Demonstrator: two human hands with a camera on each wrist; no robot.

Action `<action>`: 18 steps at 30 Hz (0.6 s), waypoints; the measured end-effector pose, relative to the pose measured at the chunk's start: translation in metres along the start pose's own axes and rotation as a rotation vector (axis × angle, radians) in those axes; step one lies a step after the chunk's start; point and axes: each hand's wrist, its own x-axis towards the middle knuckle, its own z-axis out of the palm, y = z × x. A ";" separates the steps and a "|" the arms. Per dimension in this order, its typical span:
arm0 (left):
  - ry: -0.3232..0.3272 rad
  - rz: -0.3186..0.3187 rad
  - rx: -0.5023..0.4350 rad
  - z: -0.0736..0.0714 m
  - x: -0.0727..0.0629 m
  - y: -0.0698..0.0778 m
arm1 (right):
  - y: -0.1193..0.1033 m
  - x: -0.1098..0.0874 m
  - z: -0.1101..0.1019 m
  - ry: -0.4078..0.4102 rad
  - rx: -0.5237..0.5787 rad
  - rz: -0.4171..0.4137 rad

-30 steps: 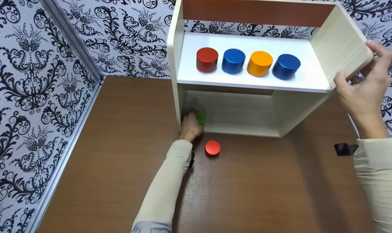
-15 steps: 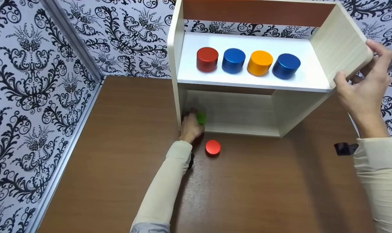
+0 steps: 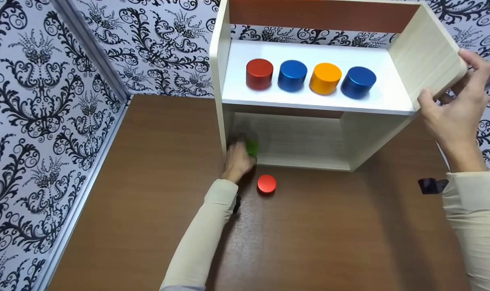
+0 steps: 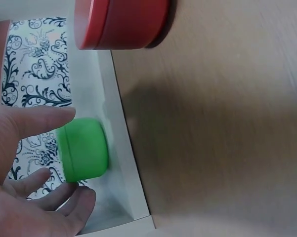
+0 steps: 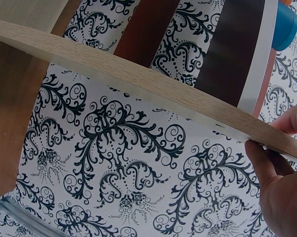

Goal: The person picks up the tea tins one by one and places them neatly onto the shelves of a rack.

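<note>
In the left wrist view a green round lidded container (image 4: pixel 84 149) stands at the front of the shelf unit's lower compartment, close to the side panel. My left hand (image 3: pixel 238 157) reaches into that compartment; its thumb lies along one side of the green container and its loosely spread fingers (image 4: pixel 81 205) along the other, right at its sides. My right hand (image 3: pixel 457 107) grips the front edge of the shelf unit's right side panel (image 3: pixel 429 60), thumb on the inner side and fingers mostly hidden behind. A red round lidded container (image 3: pixel 266 184) stands on the brown surface before the unit.
On the white upper shelf (image 3: pixel 309 103) stand a dark red cylinder (image 3: pixel 259 74), a blue one (image 3: pixel 292 76), a yellow-orange one (image 3: pixel 325 79) and another blue one (image 3: pixel 358 82), in a row. Patterned walls (image 3: pixel 39 133) enclose the brown surface (image 3: pixel 156 173) at left and back.
The left forearm has shifted slightly to the left, with the hand still at the green container. The right hand and the other containers stay where they were.
</note>
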 end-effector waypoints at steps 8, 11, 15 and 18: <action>0.035 0.050 -0.017 -0.006 -0.005 0.003 | 0.000 0.000 0.001 0.002 0.015 0.013; 0.053 0.061 -0.019 -0.008 -0.007 0.005 | 0.000 0.000 0.001 0.001 0.016 0.008; 0.077 0.091 -0.041 -0.010 -0.011 0.006 | 0.000 0.000 0.001 0.000 0.005 0.003; 0.103 0.126 -0.051 -0.011 -0.015 0.006 | 0.000 0.000 0.001 0.003 -0.003 -0.001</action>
